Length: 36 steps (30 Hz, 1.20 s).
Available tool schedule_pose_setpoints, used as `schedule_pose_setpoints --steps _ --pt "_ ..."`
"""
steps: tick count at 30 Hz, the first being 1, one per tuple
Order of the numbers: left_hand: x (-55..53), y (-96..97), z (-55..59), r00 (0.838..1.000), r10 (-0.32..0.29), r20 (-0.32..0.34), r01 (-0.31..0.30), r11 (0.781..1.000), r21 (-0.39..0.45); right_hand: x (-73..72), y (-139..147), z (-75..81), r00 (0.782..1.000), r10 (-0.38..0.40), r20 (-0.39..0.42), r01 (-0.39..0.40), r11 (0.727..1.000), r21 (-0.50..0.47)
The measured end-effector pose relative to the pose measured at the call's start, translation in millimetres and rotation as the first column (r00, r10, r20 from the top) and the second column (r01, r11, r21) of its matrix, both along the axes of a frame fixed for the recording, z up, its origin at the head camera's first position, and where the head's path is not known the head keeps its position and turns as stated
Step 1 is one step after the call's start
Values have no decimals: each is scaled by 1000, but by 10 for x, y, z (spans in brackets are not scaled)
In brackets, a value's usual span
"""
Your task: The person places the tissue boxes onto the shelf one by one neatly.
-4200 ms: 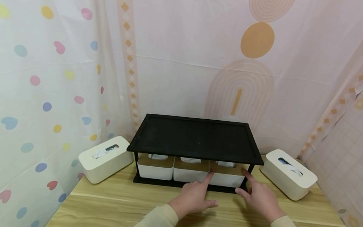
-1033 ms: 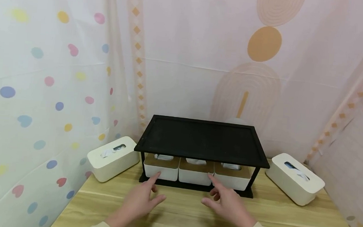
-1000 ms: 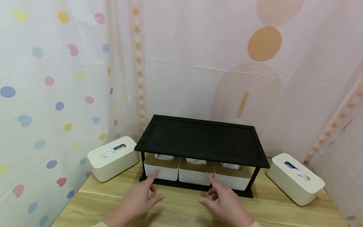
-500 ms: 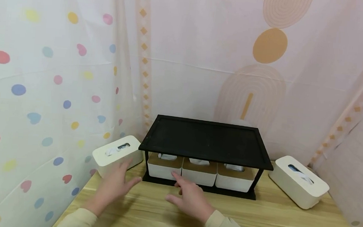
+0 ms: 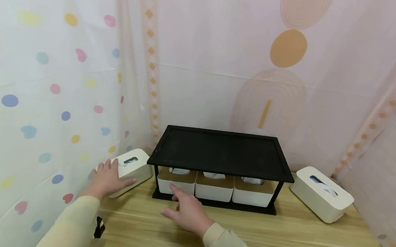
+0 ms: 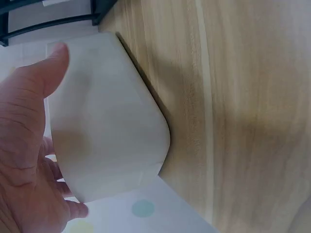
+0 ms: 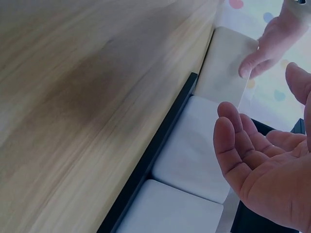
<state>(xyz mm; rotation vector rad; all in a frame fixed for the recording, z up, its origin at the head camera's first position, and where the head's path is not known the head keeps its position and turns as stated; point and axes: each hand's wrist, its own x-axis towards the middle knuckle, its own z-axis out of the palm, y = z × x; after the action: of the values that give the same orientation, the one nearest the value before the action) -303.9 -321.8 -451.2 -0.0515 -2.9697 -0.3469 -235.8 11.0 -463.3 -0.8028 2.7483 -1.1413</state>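
At the left, my left hand (image 5: pixel 106 180) spans the near end of a cream tissue box (image 5: pixel 139 170), thumb towards its right side and fingers over the top's left part. In the left wrist view, the box's pale end (image 6: pixel 107 121) lies between the spread thumb and the fingers. My right hand (image 5: pixel 189 211) is in front of the black two-tier rack (image 5: pixel 221 152), index finger extended towards the leftmost white tissue box with a wood-brown lid (image 5: pixel 176 186); its other fingers are loosely bent, palm bare in the right wrist view.
Two similar lidded boxes, a middle tissue box (image 5: pixel 214 192) and a right tissue box (image 5: pixel 253 197), stand beside it on the rack's lower tier. Another cream tissue box (image 5: pixel 320 197) sits right of the rack. Patterned curtains (image 5: pixel 202 62) close off the back and sides of the wooden table (image 5: pixel 300 238).
My left hand has moved left from the rack's front onto the cream tissue box. My right hand has shifted left along the rack, from the rightmost box to the leftmost. The boxes keep their places.
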Motion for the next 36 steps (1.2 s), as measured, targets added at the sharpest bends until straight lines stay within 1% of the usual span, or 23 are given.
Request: schedule_pose_setpoints --steps 3,6,8,11,13,16,20,22,24,27,29,32,33,36 --pt "-61 -48 4 1000 18 9 -18 1000 -25 -3 -9 -11 999 3 38 -2 1000 -14" --pt "-120 -83 25 999 36 -6 -37 999 -35 -6 3 -30 998 1 65 0 1000 -19" --pt "-111 -122 48 999 48 -2 -48 998 -36 2 9 -36 997 2 80 -1 1000 -19" --pt "-63 -173 100 998 47 36 -46 998 -40 4 24 -53 995 -2 95 4 1000 -15" --pt "-6 -186 156 995 42 86 -39 999 -34 2 42 -57 994 -5 105 6 1000 -16" --pt "86 -191 245 988 15 155 -11 1000 -29 -9 77 -65 993 -12 114 14 1000 -17" --pt "243 -212 349 971 -45 235 51 998 -21 -14 104 -57 990 -5 138 10 999 -33" --pt "337 -227 388 958 -67 280 70 998 1 -6 103 -46 987 7 162 1 999 -48" --pt "435 -241 405 937 -91 336 82 996 42 6 96 -35 982 23 188 -11 998 -61" --pt "560 -245 418 905 -108 411 69 992 110 27 80 -22 974 44 221 -27 996 -83" --pt "624 -238 422 892 -131 433 78 987 138 39 70 -12 970 56 238 -34 995 -95" --pt "701 -204 432 889 -156 430 104 984 143 66 58 4 954 79 290 -44 991 -125" --pt "727 -187 434 890 -167 424 124 984 127 78 54 9 948 87 306 -51 991 -125" --pt "805 -103 439 888 -174 425 152 985 86 116 43 14 934 115 340 -81 990 -111"
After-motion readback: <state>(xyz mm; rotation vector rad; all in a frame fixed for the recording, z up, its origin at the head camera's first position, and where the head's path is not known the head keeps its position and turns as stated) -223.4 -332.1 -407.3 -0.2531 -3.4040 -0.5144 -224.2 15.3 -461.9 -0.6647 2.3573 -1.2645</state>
